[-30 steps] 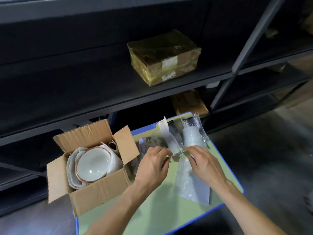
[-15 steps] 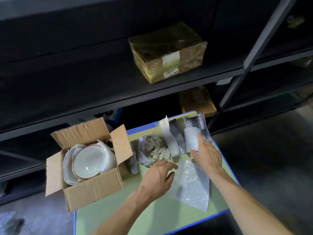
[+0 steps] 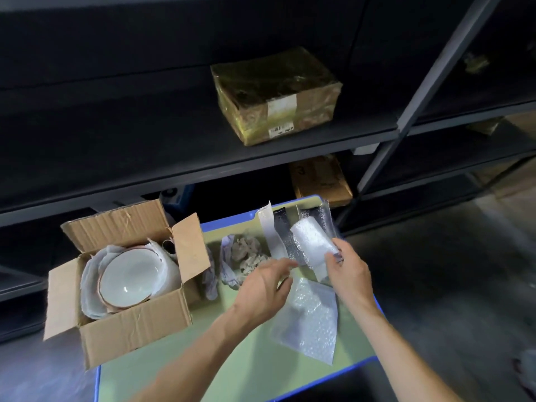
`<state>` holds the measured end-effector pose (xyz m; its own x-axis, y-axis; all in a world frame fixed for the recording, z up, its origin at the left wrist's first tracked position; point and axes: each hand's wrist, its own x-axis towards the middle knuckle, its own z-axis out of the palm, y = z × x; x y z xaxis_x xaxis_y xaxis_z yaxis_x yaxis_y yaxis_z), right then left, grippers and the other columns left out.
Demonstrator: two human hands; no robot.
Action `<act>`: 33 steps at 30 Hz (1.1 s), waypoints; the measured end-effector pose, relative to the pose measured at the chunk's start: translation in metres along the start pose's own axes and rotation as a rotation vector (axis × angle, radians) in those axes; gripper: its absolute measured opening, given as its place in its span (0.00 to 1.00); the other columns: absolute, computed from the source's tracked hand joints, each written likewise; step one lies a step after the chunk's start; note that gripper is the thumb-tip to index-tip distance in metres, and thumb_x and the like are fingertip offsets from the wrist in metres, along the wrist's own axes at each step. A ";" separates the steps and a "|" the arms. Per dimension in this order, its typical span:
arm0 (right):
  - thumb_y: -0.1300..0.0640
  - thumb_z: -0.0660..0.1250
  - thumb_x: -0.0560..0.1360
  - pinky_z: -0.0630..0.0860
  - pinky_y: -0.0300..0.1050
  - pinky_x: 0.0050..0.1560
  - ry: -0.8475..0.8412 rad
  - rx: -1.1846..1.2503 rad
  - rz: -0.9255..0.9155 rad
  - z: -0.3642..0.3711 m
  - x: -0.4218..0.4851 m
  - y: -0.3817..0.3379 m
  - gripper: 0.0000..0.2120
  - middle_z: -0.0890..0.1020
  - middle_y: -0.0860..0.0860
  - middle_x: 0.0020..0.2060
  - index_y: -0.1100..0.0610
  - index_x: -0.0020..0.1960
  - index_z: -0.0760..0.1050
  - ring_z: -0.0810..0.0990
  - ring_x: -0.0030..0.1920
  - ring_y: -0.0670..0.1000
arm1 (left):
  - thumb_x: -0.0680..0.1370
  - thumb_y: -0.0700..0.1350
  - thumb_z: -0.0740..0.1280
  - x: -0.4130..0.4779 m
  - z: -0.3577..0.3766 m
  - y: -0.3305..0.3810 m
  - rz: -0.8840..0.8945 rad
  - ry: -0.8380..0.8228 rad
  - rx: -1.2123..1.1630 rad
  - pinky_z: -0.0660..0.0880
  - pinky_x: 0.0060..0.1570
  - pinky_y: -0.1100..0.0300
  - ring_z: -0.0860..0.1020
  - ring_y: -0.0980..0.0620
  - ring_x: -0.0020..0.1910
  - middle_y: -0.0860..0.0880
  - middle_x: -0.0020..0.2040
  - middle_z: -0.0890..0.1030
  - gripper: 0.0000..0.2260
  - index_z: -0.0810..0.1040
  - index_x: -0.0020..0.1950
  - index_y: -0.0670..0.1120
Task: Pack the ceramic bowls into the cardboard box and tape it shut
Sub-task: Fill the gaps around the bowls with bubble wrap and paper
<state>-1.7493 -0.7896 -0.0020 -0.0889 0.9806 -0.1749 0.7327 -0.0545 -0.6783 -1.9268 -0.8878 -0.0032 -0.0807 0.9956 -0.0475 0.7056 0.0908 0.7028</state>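
Observation:
An open cardboard box (image 3: 136, 326) stands at the left end of the green table (image 3: 246, 369). Inside it a pale ceramic bowl (image 3: 129, 278) lies on white foam wrap (image 3: 90, 285). My right hand (image 3: 346, 269) grips a white bubble-wrap roll (image 3: 311, 242) and holds it lifted off the table. My left hand (image 3: 265, 287) hovers just left of the roll with its fingers loosely apart, and whether it pinches the wrap's edge is unclear. A flat bubble-wrap sheet (image 3: 307, 320) lies under both hands.
A bag of crumpled paper filler (image 3: 246, 258) sits between the box and the roll. White and dark strips (image 3: 274, 233) lie at the table's far edge. Dark metal shelving (image 3: 145, 172) rises behind, holding a wrapped parcel (image 3: 275, 97) and a brown box (image 3: 319, 181).
My right hand has closed round the bubble-wrap roll and lifted it toward me. My left hand has risen from the sheet toward the roll's left side.

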 end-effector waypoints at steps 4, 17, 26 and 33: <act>0.54 0.64 0.77 0.81 0.50 0.47 -0.144 0.302 0.164 0.004 -0.004 0.010 0.13 0.84 0.49 0.45 0.50 0.61 0.76 0.83 0.45 0.51 | 0.80 0.47 0.62 0.003 0.003 0.004 0.004 -0.008 -0.016 0.74 0.57 0.56 0.78 0.53 0.56 0.50 0.56 0.82 0.16 0.75 0.68 0.51; 0.65 0.65 0.77 0.80 0.42 0.36 -0.310 0.689 0.457 0.017 -0.045 -0.006 0.10 0.79 0.56 0.37 0.62 0.57 0.75 0.78 0.38 0.51 | 0.75 0.54 0.72 -0.010 0.032 0.017 -0.225 -0.076 -0.105 0.64 0.37 0.60 0.73 0.48 0.38 0.49 0.47 0.75 0.23 0.63 0.56 0.45; 0.65 0.63 0.79 0.82 0.47 0.37 -0.306 0.622 0.419 0.013 -0.060 -0.013 0.07 0.87 0.57 0.41 0.63 0.56 0.74 0.87 0.39 0.56 | 0.73 0.35 0.61 -0.032 0.029 -0.008 -0.172 -0.002 -0.022 0.67 0.36 0.55 0.73 0.44 0.36 0.47 0.41 0.80 0.11 0.69 0.52 0.47; 0.60 0.61 0.77 0.82 0.56 0.44 -0.162 0.378 0.273 0.003 -0.045 0.005 0.11 0.85 0.52 0.34 0.52 0.58 0.73 0.85 0.36 0.54 | 0.77 0.40 0.62 -0.045 0.030 -0.025 -0.182 -0.132 0.250 0.75 0.45 0.47 0.77 0.42 0.46 0.48 0.52 0.77 0.12 0.70 0.60 0.50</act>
<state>-1.7436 -0.8346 0.0008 -0.0535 0.8805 -0.4711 0.4502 -0.3998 -0.7984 -1.9197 -0.9342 -0.0399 -0.1407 0.9555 -0.2594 0.8401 0.2538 0.4794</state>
